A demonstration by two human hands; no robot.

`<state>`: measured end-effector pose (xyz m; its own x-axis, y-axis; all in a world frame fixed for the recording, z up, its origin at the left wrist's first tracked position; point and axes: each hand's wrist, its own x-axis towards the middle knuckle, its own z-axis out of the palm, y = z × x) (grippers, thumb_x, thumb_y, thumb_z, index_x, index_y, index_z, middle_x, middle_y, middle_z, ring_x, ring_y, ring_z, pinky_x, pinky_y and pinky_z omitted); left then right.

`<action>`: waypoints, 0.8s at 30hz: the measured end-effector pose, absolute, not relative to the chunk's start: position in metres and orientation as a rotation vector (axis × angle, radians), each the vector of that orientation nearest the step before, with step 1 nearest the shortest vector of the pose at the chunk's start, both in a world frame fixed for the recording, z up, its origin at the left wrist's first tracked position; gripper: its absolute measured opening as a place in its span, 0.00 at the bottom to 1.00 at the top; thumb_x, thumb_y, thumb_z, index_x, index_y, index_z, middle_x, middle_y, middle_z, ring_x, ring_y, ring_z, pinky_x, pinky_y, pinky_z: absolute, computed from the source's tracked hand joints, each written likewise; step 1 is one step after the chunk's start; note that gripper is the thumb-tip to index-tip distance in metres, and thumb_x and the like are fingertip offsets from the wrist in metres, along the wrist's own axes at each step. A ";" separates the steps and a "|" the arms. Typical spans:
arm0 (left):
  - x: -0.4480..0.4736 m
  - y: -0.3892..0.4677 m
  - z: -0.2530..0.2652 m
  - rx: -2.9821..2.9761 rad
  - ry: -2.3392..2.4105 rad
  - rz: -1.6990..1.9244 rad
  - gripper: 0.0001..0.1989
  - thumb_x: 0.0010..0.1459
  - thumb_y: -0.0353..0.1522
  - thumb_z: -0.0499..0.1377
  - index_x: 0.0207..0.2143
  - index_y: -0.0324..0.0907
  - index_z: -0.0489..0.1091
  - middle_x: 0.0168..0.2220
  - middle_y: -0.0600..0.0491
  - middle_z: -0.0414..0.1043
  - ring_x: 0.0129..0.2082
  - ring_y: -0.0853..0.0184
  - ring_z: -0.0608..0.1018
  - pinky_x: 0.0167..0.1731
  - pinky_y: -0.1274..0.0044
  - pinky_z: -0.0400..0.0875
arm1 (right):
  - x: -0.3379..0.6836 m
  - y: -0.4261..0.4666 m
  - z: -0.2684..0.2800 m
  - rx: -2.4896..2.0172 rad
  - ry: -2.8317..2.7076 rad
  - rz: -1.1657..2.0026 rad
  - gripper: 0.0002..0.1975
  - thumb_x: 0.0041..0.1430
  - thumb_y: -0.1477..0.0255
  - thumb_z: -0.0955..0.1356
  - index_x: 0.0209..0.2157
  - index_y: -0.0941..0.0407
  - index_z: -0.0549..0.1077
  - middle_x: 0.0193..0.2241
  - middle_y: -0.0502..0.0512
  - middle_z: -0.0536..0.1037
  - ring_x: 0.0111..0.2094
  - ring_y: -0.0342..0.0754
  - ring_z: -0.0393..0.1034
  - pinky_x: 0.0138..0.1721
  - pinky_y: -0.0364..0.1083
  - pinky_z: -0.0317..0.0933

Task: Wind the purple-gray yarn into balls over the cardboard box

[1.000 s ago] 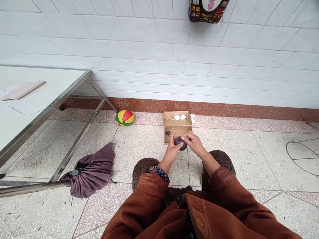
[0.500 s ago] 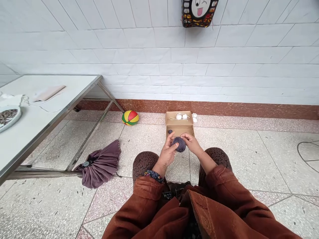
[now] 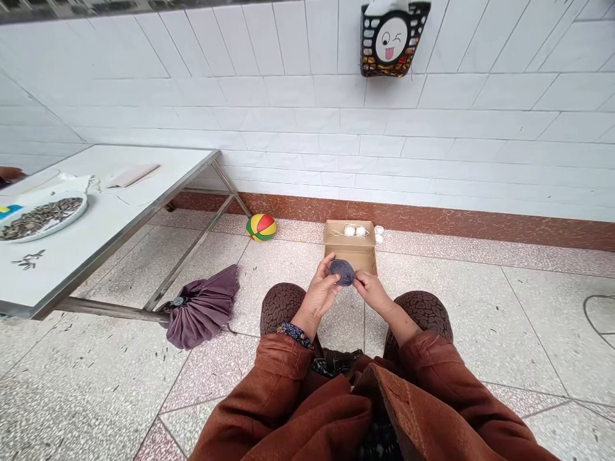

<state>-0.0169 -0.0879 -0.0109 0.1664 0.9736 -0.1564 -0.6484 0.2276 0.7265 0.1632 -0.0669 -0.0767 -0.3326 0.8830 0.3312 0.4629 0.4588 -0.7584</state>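
Note:
A ball of dark purple yarn [image 3: 342, 273] is held up between my knees. My left hand [image 3: 321, 289] wraps it from the left, with the thumb across its front and the fingers behind. At the ball's right edge, the fingertips of my right hand [image 3: 372, 289] are pinched together on the yarn; the strand itself is too fine to see. Just beyond my hands an open cardboard box [image 3: 362, 261] stands on the floor. Two white yarn balls [image 3: 355, 230] with loose ends lie in its raised lid. My hands and the ball hide part of the box.
More small white balls [image 3: 379, 234] lie right of the box. A colourful ball [image 3: 261, 227] and a folded purple umbrella [image 3: 204, 307] are on the floor to the left, beside a metal-framed table [image 3: 125, 224]. On that table is a white dish [image 3: 77, 214]. A black basket [image 3: 394, 40] hangs on the wall.
The yarn ball has turned in my left hand. My right hand has moved from its upper edge down to its right side. The view has shifted left and up, showing more of the table.

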 end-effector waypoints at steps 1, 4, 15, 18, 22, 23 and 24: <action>-0.015 -0.089 -0.011 0.568 0.708 1.255 0.32 0.48 0.27 0.68 0.56 0.50 0.69 0.51 0.51 0.69 0.50 0.62 0.74 0.54 0.64 0.69 | 0.164 -0.069 -0.080 -1.136 -2.011 0.687 0.09 0.68 0.71 0.62 0.34 0.54 0.71 0.32 0.55 0.74 0.36 0.51 0.71 0.39 0.47 0.65; -0.009 -0.093 -0.013 0.578 0.797 1.283 0.31 0.48 0.29 0.68 0.55 0.50 0.68 0.53 0.50 0.68 0.50 0.61 0.73 0.52 0.64 0.71 | 0.168 -0.077 -0.085 -1.194 -2.127 0.607 0.09 0.70 0.71 0.63 0.35 0.54 0.72 0.32 0.55 0.75 0.36 0.51 0.72 0.38 0.46 0.65; 0.001 -0.095 -0.040 0.925 1.186 1.418 0.27 0.50 0.28 0.65 0.53 0.45 0.67 0.49 0.49 0.70 0.50 0.63 0.73 0.56 0.68 0.66 | 0.177 -0.097 -0.060 -0.967 -2.353 0.558 0.11 0.72 0.68 0.62 0.39 0.54 0.76 0.34 0.56 0.78 0.35 0.49 0.73 0.38 0.46 0.66; -0.001 -0.096 -0.044 0.959 1.213 1.416 0.27 0.51 0.28 0.64 0.54 0.45 0.66 0.49 0.49 0.70 0.50 0.63 0.73 0.56 0.69 0.65 | 0.174 -0.105 -0.045 -0.921 -2.323 0.586 0.11 0.71 0.68 0.63 0.38 0.54 0.75 0.32 0.55 0.77 0.33 0.48 0.73 0.37 0.45 0.65; -0.007 -0.101 -0.045 1.014 1.185 1.344 0.29 0.51 0.29 0.64 0.57 0.45 0.64 0.47 0.50 0.68 0.48 0.64 0.73 0.53 0.70 0.66 | 0.173 -0.109 -0.025 -0.889 -2.243 0.620 0.10 0.71 0.68 0.64 0.38 0.53 0.75 0.31 0.54 0.78 0.32 0.48 0.72 0.36 0.45 0.64; -0.009 -0.103 -0.045 1.048 1.162 1.311 0.31 0.50 0.29 0.64 0.58 0.46 0.63 0.47 0.50 0.68 0.47 0.64 0.72 0.52 0.70 0.66 | 0.174 -0.108 -0.021 -0.893 -2.228 0.614 0.10 0.71 0.68 0.63 0.38 0.53 0.76 0.30 0.54 0.78 0.32 0.48 0.72 0.36 0.45 0.64; -0.010 -0.106 -0.045 1.083 1.133 1.275 0.33 0.50 0.29 0.64 0.59 0.46 0.62 0.47 0.50 0.67 0.47 0.64 0.72 0.51 0.70 0.66 | 0.175 -0.107 -0.017 -0.903 -2.212 0.601 0.10 0.71 0.68 0.63 0.38 0.53 0.76 0.31 0.54 0.78 0.32 0.48 0.72 0.36 0.45 0.64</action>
